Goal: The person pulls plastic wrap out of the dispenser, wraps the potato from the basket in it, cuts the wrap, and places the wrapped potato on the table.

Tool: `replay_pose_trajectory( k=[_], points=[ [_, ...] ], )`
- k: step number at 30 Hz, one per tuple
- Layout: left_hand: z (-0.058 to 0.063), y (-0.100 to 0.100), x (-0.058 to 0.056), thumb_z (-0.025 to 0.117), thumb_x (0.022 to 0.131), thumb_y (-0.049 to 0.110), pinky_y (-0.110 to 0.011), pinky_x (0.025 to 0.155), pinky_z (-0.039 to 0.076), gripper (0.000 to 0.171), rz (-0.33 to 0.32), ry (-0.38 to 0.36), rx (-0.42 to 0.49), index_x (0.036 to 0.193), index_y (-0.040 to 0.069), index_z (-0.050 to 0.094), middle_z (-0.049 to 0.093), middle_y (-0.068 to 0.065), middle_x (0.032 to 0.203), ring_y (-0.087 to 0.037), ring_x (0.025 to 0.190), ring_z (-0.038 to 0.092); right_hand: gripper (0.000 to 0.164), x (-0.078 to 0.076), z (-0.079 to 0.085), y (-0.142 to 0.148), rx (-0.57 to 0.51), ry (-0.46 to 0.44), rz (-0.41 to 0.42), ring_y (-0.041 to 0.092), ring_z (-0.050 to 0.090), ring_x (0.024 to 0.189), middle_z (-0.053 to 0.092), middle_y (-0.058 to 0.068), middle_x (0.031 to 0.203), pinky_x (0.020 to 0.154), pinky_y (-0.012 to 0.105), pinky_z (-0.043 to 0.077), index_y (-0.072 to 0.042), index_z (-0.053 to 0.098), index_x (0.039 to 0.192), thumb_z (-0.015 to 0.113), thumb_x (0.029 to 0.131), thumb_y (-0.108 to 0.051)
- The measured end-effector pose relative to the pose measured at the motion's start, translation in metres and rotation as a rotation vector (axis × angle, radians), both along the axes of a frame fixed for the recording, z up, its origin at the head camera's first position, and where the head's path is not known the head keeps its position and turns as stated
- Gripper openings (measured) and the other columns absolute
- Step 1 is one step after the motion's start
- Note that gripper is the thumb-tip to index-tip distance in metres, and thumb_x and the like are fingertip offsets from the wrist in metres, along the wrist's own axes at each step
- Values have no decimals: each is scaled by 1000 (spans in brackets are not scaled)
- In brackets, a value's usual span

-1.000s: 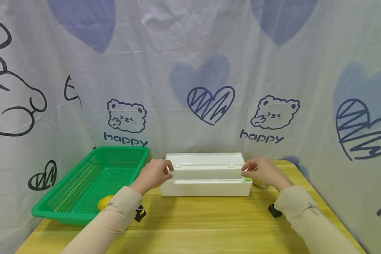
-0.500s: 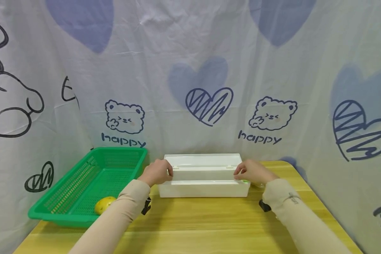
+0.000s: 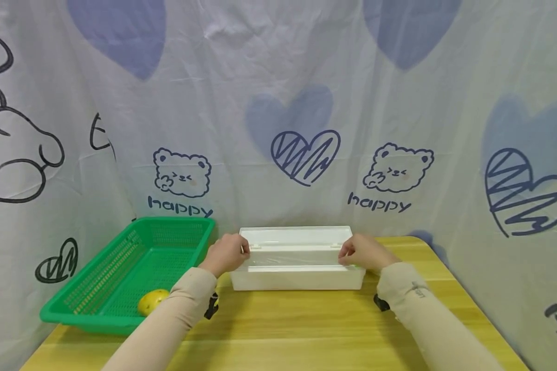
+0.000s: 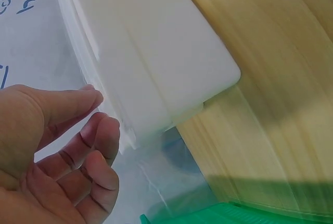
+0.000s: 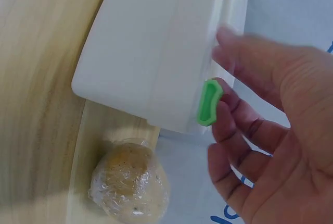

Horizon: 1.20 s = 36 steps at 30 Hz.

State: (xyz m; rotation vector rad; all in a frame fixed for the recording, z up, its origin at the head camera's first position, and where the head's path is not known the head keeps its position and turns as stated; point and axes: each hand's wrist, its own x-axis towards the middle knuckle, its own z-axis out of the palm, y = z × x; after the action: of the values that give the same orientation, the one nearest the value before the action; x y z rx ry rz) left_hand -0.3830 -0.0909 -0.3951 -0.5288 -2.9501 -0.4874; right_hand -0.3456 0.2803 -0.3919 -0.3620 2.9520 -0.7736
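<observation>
A long white cling film dispenser (image 3: pixel 297 281) stands at the back of the table with its lid (image 3: pixel 301 235) raised. Between the hands, a faintly wrinkled strip of clear cling film (image 3: pixel 280 259) shows over its opening. My left hand (image 3: pixel 226 253) pinches the film at the dispenser's left end, thumb and fingertips close together in the left wrist view. At the right end my right hand (image 3: pixel 365 252) pinches it too. A green slider (image 5: pixel 209 102) sits on the dispenser's edge by the right fingers. The film in the fingers is barely visible in the wrist views.
On the left is a green plastic basket (image 3: pixel 58 311) holding a yellow potato (image 3: pixel 152 302). A potato wrapped in film (image 5: pixel 130 182) lies beside the dispenser's right end. A printed curtain (image 3: pixel 278 62) hangs right behind the table.
Both hands have come down to the dispenser's opening, the right one also moving inward. Wrinkled film now shows between them. The basket and dispenser have stayed in place.
</observation>
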Motion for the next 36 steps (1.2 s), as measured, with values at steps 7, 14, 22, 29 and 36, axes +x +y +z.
replay_pose_trajectory(
  k=[7,14,22,29,36],
  points=[
    [-2,-3,2,75,96,9,-37,63,55,14,-19,32,7,84,15,77,72,-1,86,-19,75,63,11,-5,-6,2,24,39,-56,16,58,74,70,-1,78,73,31,49,-11,77,84,80,94,-12],
    [-5,-7,2,75,93,5,-35,61,51,18,-26,33,-5,79,16,72,70,0,81,-19,71,60,11,-4,-6,5,13,60,-75,16,56,70,68,-1,74,69,30,47,-11,78,85,80,96,-14],
    [-11,-8,1,77,94,8,-34,61,50,20,-37,40,-24,78,18,69,68,2,81,-18,71,59,12,0,-6,6,18,54,-102,17,58,72,71,0,77,70,31,48,-13,77,84,81,95,-15],
    [-16,-10,-1,76,91,5,-33,58,47,24,-50,70,-40,75,19,67,67,3,80,-17,70,57,10,1,-7,5,40,39,-117,18,60,77,72,0,83,78,34,52,-14,76,86,80,96,-14],
    [-15,-10,-1,76,91,3,-33,58,48,24,-49,61,-29,74,19,67,67,3,80,-18,71,58,10,1,-6,3,88,86,-106,19,59,79,71,0,86,77,37,51,-15,76,87,79,96,-17]
  ],
)
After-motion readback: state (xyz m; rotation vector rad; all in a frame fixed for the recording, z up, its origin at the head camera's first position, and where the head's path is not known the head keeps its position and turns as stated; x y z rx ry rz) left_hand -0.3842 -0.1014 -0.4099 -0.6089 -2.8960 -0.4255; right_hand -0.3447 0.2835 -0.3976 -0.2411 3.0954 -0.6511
